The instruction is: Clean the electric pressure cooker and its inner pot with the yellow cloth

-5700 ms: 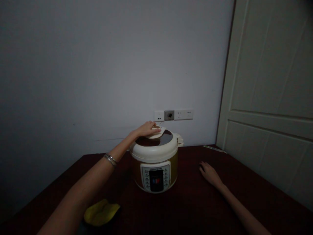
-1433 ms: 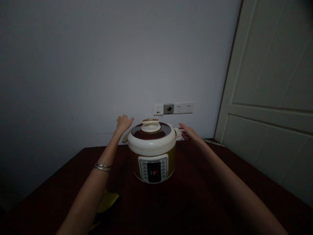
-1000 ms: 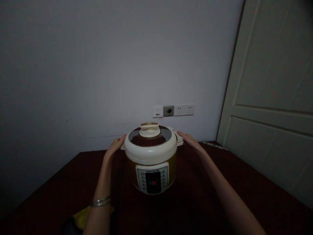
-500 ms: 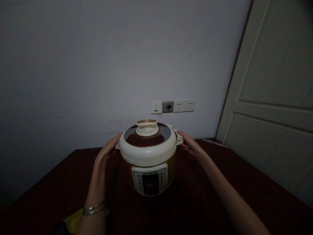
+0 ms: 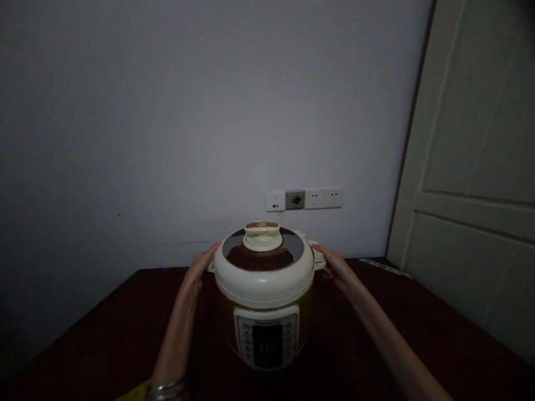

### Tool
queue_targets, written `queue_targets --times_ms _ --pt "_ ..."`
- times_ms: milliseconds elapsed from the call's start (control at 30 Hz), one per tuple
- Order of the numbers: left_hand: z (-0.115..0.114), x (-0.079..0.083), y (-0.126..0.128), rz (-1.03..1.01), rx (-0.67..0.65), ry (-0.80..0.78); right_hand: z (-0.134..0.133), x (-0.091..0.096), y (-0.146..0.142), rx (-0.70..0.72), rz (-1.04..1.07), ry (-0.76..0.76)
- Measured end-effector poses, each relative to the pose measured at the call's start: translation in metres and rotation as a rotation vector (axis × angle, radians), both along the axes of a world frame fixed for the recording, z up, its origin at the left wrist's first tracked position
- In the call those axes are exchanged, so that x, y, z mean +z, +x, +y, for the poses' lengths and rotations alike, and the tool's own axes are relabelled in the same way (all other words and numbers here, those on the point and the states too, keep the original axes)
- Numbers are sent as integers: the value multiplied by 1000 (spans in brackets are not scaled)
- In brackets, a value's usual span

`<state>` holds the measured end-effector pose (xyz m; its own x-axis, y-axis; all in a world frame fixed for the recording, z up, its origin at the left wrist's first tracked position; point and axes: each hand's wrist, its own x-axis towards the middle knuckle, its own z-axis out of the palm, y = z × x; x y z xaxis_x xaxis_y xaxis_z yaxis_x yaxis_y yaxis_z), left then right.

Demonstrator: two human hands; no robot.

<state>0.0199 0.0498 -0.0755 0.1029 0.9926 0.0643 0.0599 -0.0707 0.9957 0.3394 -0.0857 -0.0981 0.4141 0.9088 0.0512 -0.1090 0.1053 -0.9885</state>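
Observation:
An electric pressure cooker [image 5: 264,285] stands upright on the dark red table, its cream lid closed and its control panel facing me. On top of the lid is a cream and brown knob [image 5: 262,236]. My left hand [image 5: 201,266] is closed at the small handle on the cooker's left side, fingertips partly hidden behind it. On the opposite side, my right hand [image 5: 334,264] grips the cream right handle [image 5: 318,258], thumb on top and fingers curled below. A metal bracelet [image 5: 167,390] circles my left wrist.
Behind the table [image 5: 163,284] rises a pale wall with a row of sockets and switches [image 5: 304,200]. A white panelled door [image 5: 468,234] is at the right. A thin printed strip [image 5: 384,267] lies near the back right edge. Something yellow [image 5: 134,392] shows at the bottom left.
The camera view has tilted up, so the wall, table and cooker all sit lower and slightly right in the picture. Both hands stay at the cooker's handles. Less of the yellow thing shows.

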Motion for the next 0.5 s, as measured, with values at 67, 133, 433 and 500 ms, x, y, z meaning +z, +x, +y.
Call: queue_targets --times_ms 67,133,433,500 --pt "2 -1 -2 0 0 30 3 -3 1 -27 9 4" --pt "3 -4 -3 -12 -25 32 4 -5 2 -37 20 23" --pt "12 -14 -5 -107 -398 7 -19 8 -1 -209 -20 1" --pt "19 -18 -4 -120 -510 0 -25 10 -1 -328 -212 -8"
